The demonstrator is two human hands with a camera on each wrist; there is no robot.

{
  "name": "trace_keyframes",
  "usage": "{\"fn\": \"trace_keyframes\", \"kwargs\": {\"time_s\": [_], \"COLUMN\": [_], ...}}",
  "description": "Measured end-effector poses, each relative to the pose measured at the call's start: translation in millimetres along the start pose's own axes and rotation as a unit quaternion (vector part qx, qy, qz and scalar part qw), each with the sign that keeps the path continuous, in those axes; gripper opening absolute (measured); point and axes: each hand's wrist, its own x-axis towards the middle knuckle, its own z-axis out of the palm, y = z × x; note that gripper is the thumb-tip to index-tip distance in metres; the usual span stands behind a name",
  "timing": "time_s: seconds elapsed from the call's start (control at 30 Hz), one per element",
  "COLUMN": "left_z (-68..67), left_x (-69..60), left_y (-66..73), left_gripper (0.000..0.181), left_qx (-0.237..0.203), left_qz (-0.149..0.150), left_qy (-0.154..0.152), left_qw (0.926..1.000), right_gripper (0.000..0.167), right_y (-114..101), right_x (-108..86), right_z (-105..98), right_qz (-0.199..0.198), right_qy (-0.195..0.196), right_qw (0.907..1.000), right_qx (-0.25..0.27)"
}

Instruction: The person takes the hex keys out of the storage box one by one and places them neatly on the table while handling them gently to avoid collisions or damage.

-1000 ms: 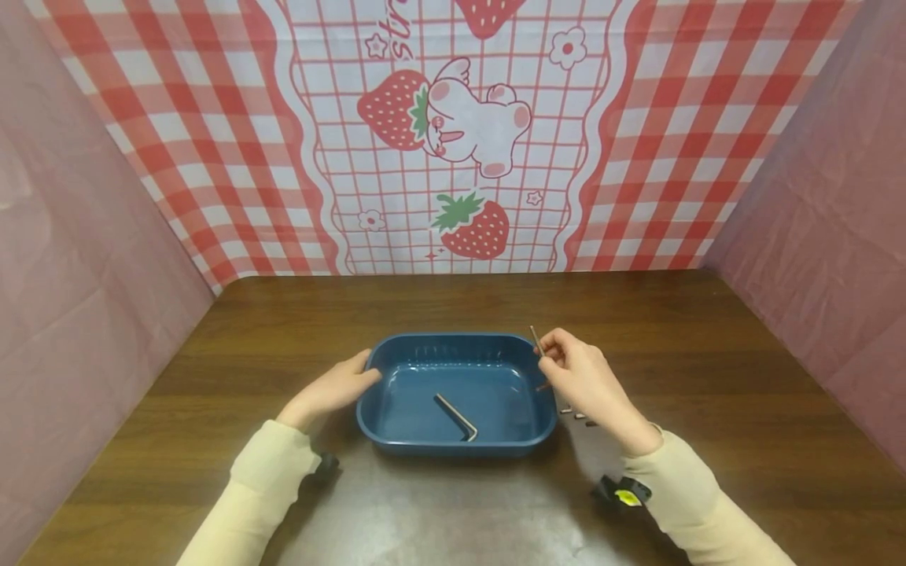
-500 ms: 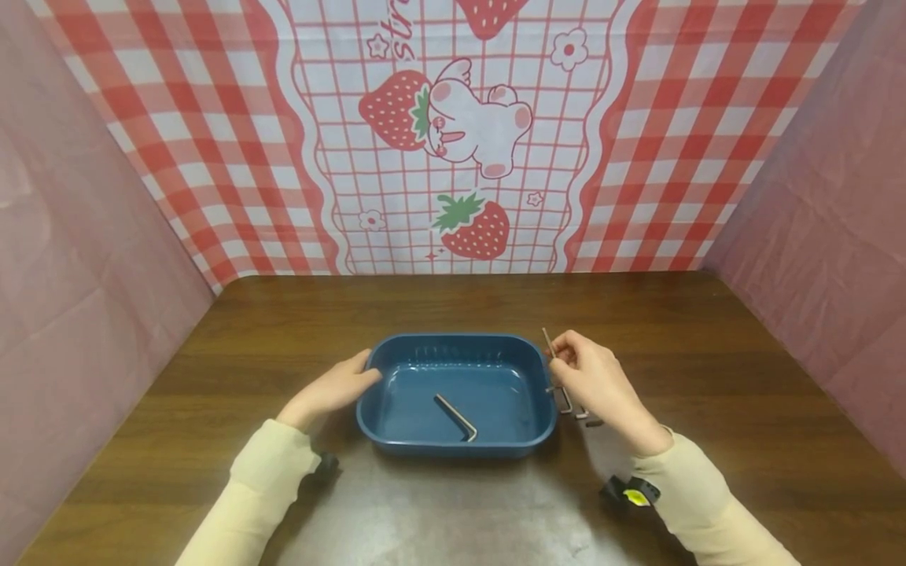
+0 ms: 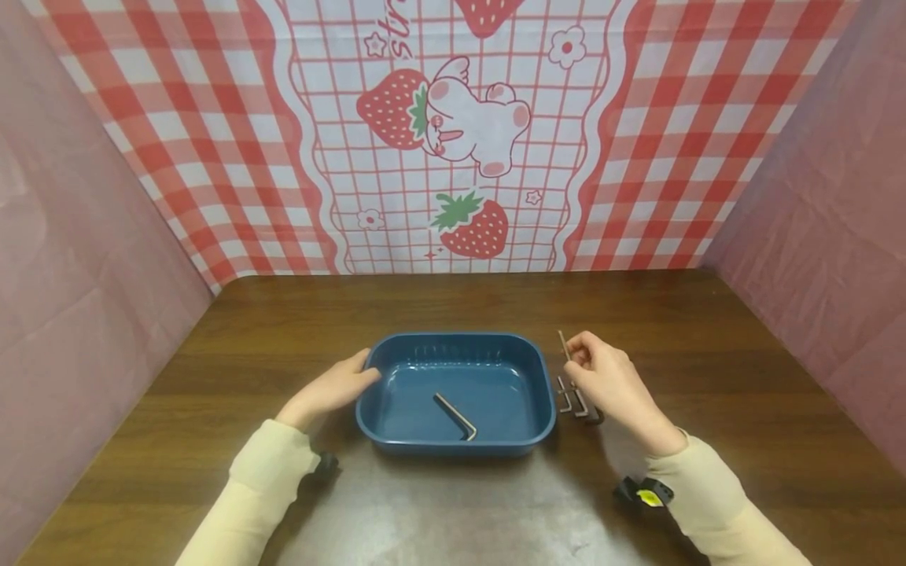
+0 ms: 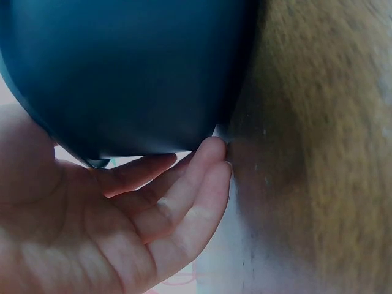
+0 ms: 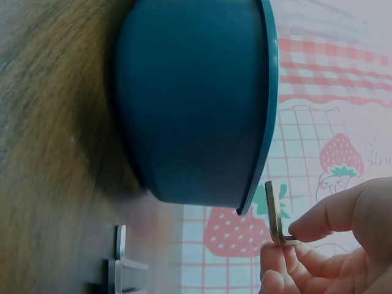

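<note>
Right hand (image 3: 607,381) has slid farther out past the right side of the blue tray (image 3: 495,397), taking an L-shaped hex key (image 5: 273,211) along; tray and left hand (image 3: 331,391) basically haven't budged. Going left to right: left hand's got the tray's left rim, thumb over the inside, fingers outside. One bigger-looking hex key (image 3: 456,414) lies on the tray floor, toward the near side. Just right of the tray, some smaller hex keys (image 3: 582,406) lie on the table (image 3: 283,314), partly hidden by the right hand, which pinches its own key near the bend, up off the tabletop. Looks to me like the carrying step, so the next move probably calls for lowering that key without bumping the others. Can't read any brand or size mark on keys or tray. Behind the tray, the strawberry-print cloth (image 3: 456,134) has sideways lettering, "str", rest cut off.
</note>
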Motion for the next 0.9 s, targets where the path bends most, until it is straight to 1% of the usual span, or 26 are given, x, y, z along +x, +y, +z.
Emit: {"fn": "trace_keyframes", "kwargs": {"time_s": [0.13,0.3,0.5,0.9], "left_z": [0.7,1.0,0.2,1.3], "left_x": [-0.1,-0.1,-0.7,-0.2], "left_y": [1.2,1.4,0.3,0.9], "left_gripper": [0.054,0.051,0.052,0.053], "left_qx": [-0.014,-0.020,-0.022,-0.024], "left_qz": [-0.008,-0.007,-0.005,-0.010], "left_qy": [-0.001,0.000,0.001,-0.002], "left_qw": [0.9999,0.9998,0.9998,0.9997], "right_gripper": [0.022,0.022,0.023,0.024], "right_y": [5.0,10.6,15.8,26.6], "right_x": [-1.0,-2.7,-4.8,-6.2], "right_z": [-1.3,-5.0,-8.7,-7.9], "right_qz": [0.004,0.011,0.022,0.018], "right_qy": [0.000,-0.002,-0.018,-0.029], "right_qw": [1.0000,0.9998,0.9994,0.9991], "right_qx": [-0.005,-0.014,-0.018,-0.026]}}
